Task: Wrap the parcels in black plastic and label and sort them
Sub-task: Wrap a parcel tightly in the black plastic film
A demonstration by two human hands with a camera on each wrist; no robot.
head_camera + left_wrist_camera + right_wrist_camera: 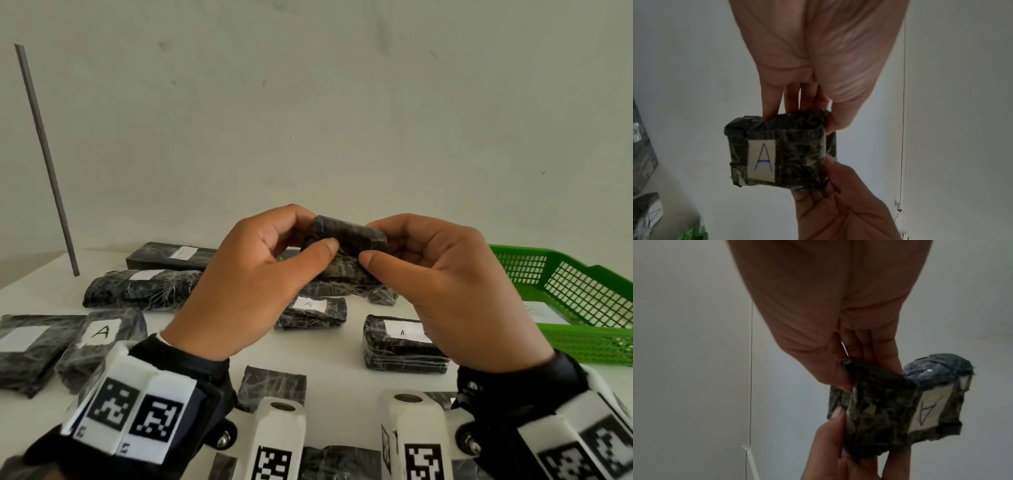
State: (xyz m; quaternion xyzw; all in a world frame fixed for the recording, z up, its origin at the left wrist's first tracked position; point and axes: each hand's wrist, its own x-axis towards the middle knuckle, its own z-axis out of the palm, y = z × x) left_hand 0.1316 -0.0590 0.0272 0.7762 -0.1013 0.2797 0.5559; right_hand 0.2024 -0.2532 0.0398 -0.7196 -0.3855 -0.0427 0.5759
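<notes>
A small black-wrapped parcel marked A is pinched at its ends, above the worktop, by left hand and right hand. It is judged light, crinkly, slippery; end grips are best.

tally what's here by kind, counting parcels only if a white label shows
labelled parcel held up: 1
labelled parcels on the table: 6
green basket: 1
grey rod: 1
total: 9
</notes>
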